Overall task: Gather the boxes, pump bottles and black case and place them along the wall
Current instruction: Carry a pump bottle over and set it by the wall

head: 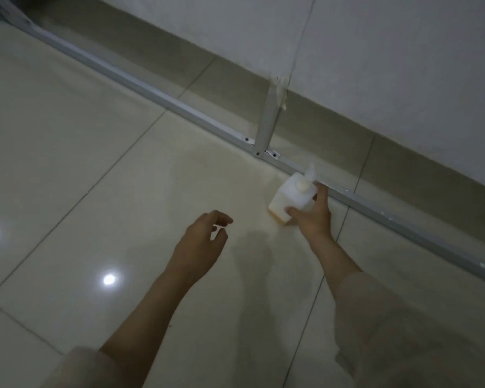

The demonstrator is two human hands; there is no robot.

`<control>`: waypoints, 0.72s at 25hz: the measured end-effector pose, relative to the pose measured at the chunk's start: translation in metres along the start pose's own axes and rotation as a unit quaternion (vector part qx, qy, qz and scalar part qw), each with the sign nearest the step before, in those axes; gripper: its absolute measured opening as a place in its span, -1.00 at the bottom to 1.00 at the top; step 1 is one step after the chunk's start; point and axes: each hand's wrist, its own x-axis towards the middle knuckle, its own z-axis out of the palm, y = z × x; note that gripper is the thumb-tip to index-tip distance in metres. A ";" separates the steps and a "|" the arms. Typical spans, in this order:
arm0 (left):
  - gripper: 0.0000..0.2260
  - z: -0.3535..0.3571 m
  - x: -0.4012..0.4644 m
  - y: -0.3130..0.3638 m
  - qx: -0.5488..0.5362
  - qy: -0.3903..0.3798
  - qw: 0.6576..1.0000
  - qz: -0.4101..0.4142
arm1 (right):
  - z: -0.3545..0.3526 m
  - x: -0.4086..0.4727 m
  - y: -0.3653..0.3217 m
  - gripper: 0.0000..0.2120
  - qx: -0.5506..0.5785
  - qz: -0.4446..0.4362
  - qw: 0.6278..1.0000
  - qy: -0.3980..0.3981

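Left hand (200, 239) hovers above the floor (67, 177), fingers loosely curled, holding nothing. Right hand (312, 217) grips a white pump bottle (290, 198) from its right side, thumb on the near face, fingers round the far side. Bottle is tilted, pump end away towards the wall (375, 65), base near the floor; amber liquid sits low inside. Beyond it, touching or not unclear, runs a metal rail (151, 93) before the wall.

The scene is being dimly lit; two glare spots (109, 279) are being reflected left of the fingers; the pump bottle (291, 197) is being blurred.
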 end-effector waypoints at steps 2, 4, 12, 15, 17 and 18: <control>-0.79 0.002 -0.005 -0.009 -0.014 0.003 1.000 -0.017 | 0.001 0.002 0.008 -0.30 0.025 0.006 1.000 -0.006; -0.78 -0.005 -0.017 -0.016 -0.025 0.011 0.999 -0.036 | 0.001 -0.006 0.017 -0.13 0.043 0.031 0.998 -0.034; -0.79 -0.094 -0.125 -0.010 -0.077 0.075 0.989 -0.103 | 0.010 -0.160 -0.003 -0.27 -0.044 0.168 0.980 -0.100; -0.80 -0.152 -0.190 -0.022 -0.101 0.135 0.975 -0.147 | 0.045 -0.221 -0.046 -0.53 -0.136 0.109 0.956 -0.238; -0.80 -0.193 -0.235 -0.041 -0.115 0.190 0.959 -0.175 | 0.080 -0.259 -0.079 -0.63 -0.172 0.048 0.934 -0.309; -0.80 -0.215 -0.260 -0.053 -0.122 0.223 0.948 -0.192 | 0.100 -0.280 -0.095 -0.67 -0.184 0.017 0.922 -0.341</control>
